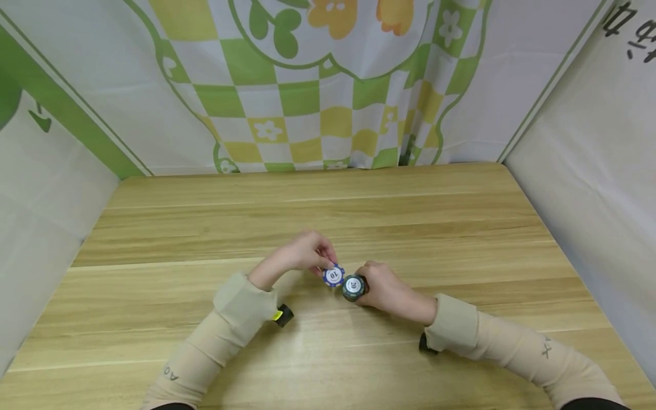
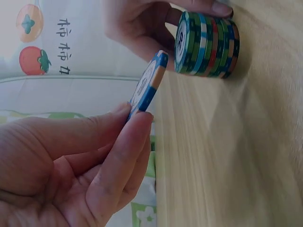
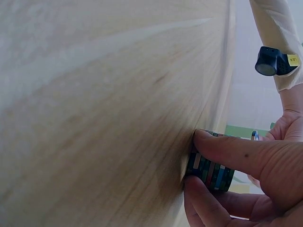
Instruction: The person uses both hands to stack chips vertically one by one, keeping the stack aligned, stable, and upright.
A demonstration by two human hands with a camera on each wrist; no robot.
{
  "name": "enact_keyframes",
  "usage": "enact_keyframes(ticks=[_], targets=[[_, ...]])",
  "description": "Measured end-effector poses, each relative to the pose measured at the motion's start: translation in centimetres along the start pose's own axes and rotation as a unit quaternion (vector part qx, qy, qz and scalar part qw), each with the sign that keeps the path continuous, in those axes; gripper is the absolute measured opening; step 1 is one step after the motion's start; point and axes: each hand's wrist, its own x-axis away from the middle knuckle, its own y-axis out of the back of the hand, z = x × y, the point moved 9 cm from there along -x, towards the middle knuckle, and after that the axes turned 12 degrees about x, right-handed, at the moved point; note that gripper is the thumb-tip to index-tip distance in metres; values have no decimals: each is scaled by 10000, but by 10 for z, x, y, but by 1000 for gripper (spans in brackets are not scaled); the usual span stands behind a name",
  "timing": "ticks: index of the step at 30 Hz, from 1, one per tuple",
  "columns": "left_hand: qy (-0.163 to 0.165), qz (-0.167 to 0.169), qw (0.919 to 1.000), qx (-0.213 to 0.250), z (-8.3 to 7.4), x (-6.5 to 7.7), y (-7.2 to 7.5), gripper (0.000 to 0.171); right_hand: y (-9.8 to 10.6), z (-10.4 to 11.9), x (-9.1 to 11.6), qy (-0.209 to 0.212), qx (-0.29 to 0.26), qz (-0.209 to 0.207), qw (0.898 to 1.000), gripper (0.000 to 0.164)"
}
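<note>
Between thumb and fingers my left hand [image 1: 310, 252] pinches a blue poker chip [image 1: 333, 275] with a white face marked 10. In the left wrist view that chip [image 2: 148, 81] is tilted and apart from the stack. My right hand [image 1: 388, 288] grips a stack of poker chips [image 1: 353, 287], its top one dark green and marked 20. Green, light blue, red and dark blue edges show along the stack [image 2: 208, 45] in the left wrist view. Thumb and fingers hold the stack's [image 3: 210, 172] sides low by the table in the right wrist view.
A wooden table [image 1: 205, 228] lies under both hands. Behind it hangs a green and yellow checked curtain [image 1: 307, 114], with white cloth [image 1: 589, 142] along the right side. Black wrist cameras sit under both sleeves, the left one [image 1: 283, 315] with a yellow tag.
</note>
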Motion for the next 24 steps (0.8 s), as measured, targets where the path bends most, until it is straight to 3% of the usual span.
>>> enact_keyframes(ticks=[14,24], targets=[[265,-168,9972,676,11,-7,-10,7,0,0,0,5,36,-45,10000,37],[428,-257,9950,860,19,-11,-16,8,2,1,0,116,77,-143,9998,34]])
